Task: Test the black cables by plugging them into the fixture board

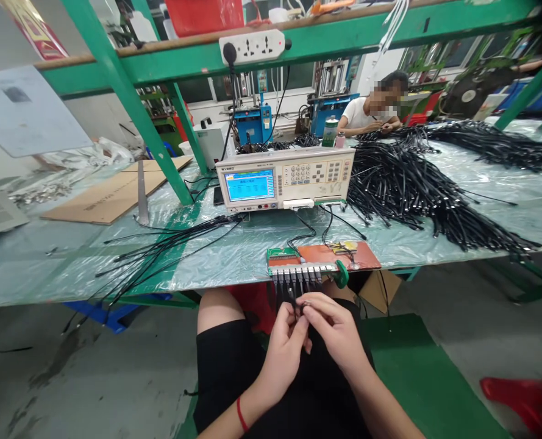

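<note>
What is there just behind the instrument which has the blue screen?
Behind the instrument, a green bottle, a small pink bottle and some black cables show above its top edge. It covers the bottles' bases and whatever lies directly behind its body.

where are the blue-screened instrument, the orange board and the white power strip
Blue-screened instrument [281, 183], head view: front panel, between screen and keypad
Orange board [368, 256], head view: bare right end
White power strip [254, 47], head view: middle of front face

Bright light, glare on plastic film; stretched edges
</note>
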A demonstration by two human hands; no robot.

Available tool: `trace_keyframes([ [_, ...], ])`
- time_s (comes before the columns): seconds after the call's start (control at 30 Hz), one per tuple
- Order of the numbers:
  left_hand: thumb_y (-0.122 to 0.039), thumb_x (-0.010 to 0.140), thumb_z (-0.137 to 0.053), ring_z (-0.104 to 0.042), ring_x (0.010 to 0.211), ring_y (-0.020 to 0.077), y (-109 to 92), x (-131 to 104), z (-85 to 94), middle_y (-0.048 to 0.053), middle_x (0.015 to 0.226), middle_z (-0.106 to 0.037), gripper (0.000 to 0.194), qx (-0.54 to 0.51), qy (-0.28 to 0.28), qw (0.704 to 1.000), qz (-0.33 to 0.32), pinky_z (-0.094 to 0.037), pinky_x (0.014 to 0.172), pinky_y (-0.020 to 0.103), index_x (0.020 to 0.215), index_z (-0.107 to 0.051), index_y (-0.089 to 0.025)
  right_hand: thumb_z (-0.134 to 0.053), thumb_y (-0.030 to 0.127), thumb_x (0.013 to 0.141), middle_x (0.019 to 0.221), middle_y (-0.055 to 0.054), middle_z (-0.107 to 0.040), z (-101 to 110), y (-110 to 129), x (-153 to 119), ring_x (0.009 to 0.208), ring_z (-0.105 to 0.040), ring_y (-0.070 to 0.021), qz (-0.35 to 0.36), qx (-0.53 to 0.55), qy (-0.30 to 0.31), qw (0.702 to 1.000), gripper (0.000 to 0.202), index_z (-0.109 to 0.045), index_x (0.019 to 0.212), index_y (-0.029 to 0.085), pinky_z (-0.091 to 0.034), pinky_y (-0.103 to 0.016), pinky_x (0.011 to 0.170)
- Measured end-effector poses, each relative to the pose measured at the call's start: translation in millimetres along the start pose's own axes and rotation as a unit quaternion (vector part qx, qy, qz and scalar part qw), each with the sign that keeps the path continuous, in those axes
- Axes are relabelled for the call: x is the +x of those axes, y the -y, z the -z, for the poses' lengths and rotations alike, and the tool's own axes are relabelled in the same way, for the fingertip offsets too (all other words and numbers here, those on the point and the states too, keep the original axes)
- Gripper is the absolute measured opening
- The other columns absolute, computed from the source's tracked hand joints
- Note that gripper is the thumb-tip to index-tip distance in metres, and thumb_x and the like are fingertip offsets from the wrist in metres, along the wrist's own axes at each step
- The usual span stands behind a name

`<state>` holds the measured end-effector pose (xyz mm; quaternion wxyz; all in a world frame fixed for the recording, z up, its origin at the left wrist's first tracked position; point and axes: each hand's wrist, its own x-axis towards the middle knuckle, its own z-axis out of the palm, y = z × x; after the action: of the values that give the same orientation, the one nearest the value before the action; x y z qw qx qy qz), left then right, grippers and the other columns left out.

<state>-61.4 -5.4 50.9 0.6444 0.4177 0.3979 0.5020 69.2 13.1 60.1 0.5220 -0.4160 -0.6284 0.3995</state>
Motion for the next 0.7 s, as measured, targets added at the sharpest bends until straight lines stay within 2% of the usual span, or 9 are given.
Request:
trace_keyframes([
  [0.07, -0.051, 0.095, -0.060, -0.049, 0.061, 0.0083, -0.7, 0.1, -1.0, -0.004, 0.074, -0.049, 0.033, 0.030, 0.009, 0.999, -0.005, -0.044, 0.059, 0.022, 0.093, -0.053, -0.019, -0.065, 0.046, 0.094, 0.100, -0.011, -0.070, 0.6, -4.6, 0.0, 0.073, -0.062, -0.0174, -0.054, 0.089, -0.061, 0.993, 0.029, -0.074, 0.099, 0.019, -0.049, -0.026, 0.060],
  [0.17, -0.052, 0.094, -0.060, -0.057, 0.073, 0.0131, -1.9, 0.7, -1.8, 0.000, 0.078, -0.055, 0.036, 0.021, -0.004, 1.000, -0.002, -0.053, 0.072, 0.028, 0.086, -0.056, -0.017, -0.062, 0.057, 0.094, 0.067, -0.003, -0.063, 10.5, -14.2, 5.0, 0.042, -0.034, -0.0080, -0.128, 0.198, -0.135, 0.962, 0.040, -0.066, 0.101, 0.017, -0.027, -0.021, 0.040],
  [0.2, -0.052, 0.094, -0.061, -0.058, 0.076, 0.0138, -2.0, 1.1, -1.9, 0.001, 0.081, -0.056, 0.036, 0.010, -0.014, 1.000, 0.000, -0.054, 0.074, 0.029, 0.086, -0.057, -0.016, -0.059, 0.060, 0.094, 0.058, 0.001, -0.055, 15.1, -18.2, 7.3, 0.041, -0.029, -0.0077, -0.136, 0.212, -0.155, 0.955, 0.043, -0.064, 0.100, 0.018, -0.023, -0.020, 0.040],
  [0.27, -0.052, 0.093, -0.061, -0.057, 0.076, 0.0139, -1.5, 1.9, -1.8, 0.002, 0.082, -0.057, 0.036, -0.005, -0.024, 1.000, 0.004, -0.055, 0.075, 0.030, 0.087, -0.058, -0.016, -0.055, 0.064, 0.095, 0.051, 0.005, -0.042, 24.9, -28.5, 11.9, 0.043, -0.029, -0.0095, -0.129, 0.185, -0.192, 0.955, 0.046, -0.063, 0.099, 0.018, -0.022, -0.020, 0.042],
  [0.33, -0.052, 0.093, -0.061, -0.056, 0.071, 0.0127, -0.4, 2.5, -1.7, 0.001, 0.079, -0.056, 0.037, -0.006, -0.016, 1.000, 0.010, -0.053, 0.069, 0.027, 0.088, -0.059, -0.016, -0.055, 0.069, 0.093, 0.054, 0.004, -0.040, 33.7, -42.1, 16.4, 0.047, -0.034, -0.0109, -0.113, 0.107, -0.211, 0.965, 0.053, -0.065, 0.100, 0.017, -0.025, -0.021, 0.044],
  [0.4, -0.053, 0.094, -0.060, -0.055, 0.065, 0.0114, 0.6, 2.5, -1.6, 0.000, 0.075, -0.055, 0.038, 0.001, -0.002, 1.000, 0.016, -0.051, 0.063, 0.025, 0.089, -0.059, -0.016, -0.056, 0.074, 0.089, 0.057, 0.003, -0.041, 40.0, -56.5, 20.9, 0.050, -0.036, -0.0117, -0.108, 0.035, -0.189, 0.975, 0.060, -0.068, 0.095, 0.015, -0.028, -0.022, 0.045],
  [0.47, -0.056, 0.092, -0.060, -0.048, 0.055, 0.0080, 1.0, 2.2, -1.5, -0.003, 0.070, -0.050, 0.040, 0.005, 0.002, 0.999, 0.034, -0.044, 0.053, 0.021, 0.089, -0.059, -0.016, -0.054, 0.079, 0.086, 0.054, 0.002, -0.039, 43.0, -68.2, 26.0, 0.049, -0.036, -0.0120, -0.120, 0.018, -0.147, 0.982, 0.066, -0.066, 0.078, 0.015, -0.029, -0.023, 0.046],
  [0.6, -0.061, 0.089, -0.061, -0.019, 0.044, 0.0025, 0.7, 1.7, -0.2, -0.009, 0.063, -0.031, 0.044, -0.010, 0.006, 0.997, 0.074, -0.016, 0.041, 0.017, 0.092, -0.058, -0.017, -0.055, 0.082, 0.082, 0.047, 0.002, -0.035, 40.7, -79.9, 36.3, 0.044, -0.030, -0.0101, -0.168, 0.082, -0.061, 0.980, 0.070, -0.049, 0.054, 0.018, -0.023, -0.023, 0.043],
  [0.7, -0.060, 0.092, -0.058, -0.017, 0.046, 0.0031, 0.9, 1.8, 1.5, -0.009, 0.065, -0.029, 0.044, -0.023, 0.020, 0.997, 0.071, -0.013, 0.042, 0.018, 0.094, -0.059, -0.016, -0.053, 0.086, 0.078, 0.045, 0.005, -0.030, 37.2, -85.8, 40.1, 0.042, -0.023, -0.0084, -0.206, 0.125, -0.047, 0.969, 0.071, -0.048, 0.056, 0.019, -0.020, -0.021, 0.042],
])
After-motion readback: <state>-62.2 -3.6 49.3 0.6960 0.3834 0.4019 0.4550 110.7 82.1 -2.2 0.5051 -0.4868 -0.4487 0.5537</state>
